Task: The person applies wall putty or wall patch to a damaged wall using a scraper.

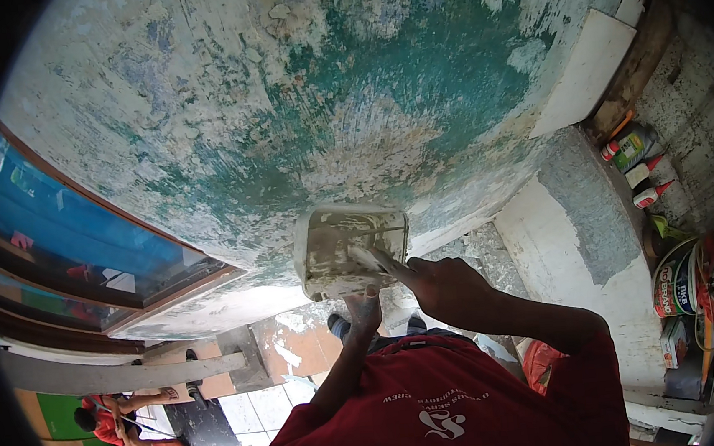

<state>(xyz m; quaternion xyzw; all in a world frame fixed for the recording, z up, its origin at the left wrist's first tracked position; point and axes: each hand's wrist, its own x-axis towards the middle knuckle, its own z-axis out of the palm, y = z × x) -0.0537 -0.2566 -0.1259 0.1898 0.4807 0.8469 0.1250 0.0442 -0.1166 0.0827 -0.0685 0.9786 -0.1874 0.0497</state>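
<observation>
In front of my chest is a whitish rectangular plastic tub [303,257], tilted so that its inside shows, smeared with grey-beige paste. My left hand [366,308] grips the tub from its near side, fingers mostly hidden beneath it. Closed around the handle of a putty knife [385,263], my right hand [450,287] comes in from the right. The knife's head lies inside the tub, against the paste, and its edge is hard to make out. Beyond the tub rises a wall [412,76] with patchy green and white peeling paint.
A wood-framed window [81,228] is at the left. Below it another person [109,423] in red sits low. On the right, a ledge [576,231] adjoins bottles [642,171] and a paint bucket [676,282]. A pale board [584,71] leans at the upper right.
</observation>
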